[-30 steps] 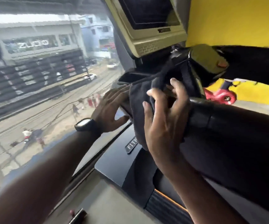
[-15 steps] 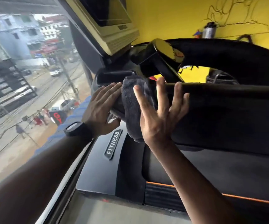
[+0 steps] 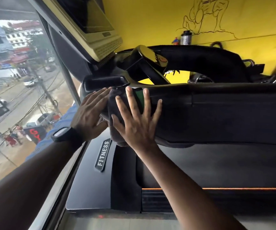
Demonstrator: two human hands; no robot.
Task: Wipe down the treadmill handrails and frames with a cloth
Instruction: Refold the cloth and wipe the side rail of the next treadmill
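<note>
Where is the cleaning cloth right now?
In the head view, the dark grey cloth hangs over the black treadmill handrail left of centre, pressed between the left hand and right hand, just above the FITNESS badge.

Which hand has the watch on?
The left hand, black wristwatch on its wrist; the right hand, pressing the dark grey cloth, has a bare wrist.

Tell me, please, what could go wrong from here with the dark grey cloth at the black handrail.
Both the left hand and right hand press the dark grey cloth with straight fingers, not gripping it, so it may slip onto the black treadmill deck. The right hand crosses a green patch on the black handrail; if that is a control, it might trigger.
</note>
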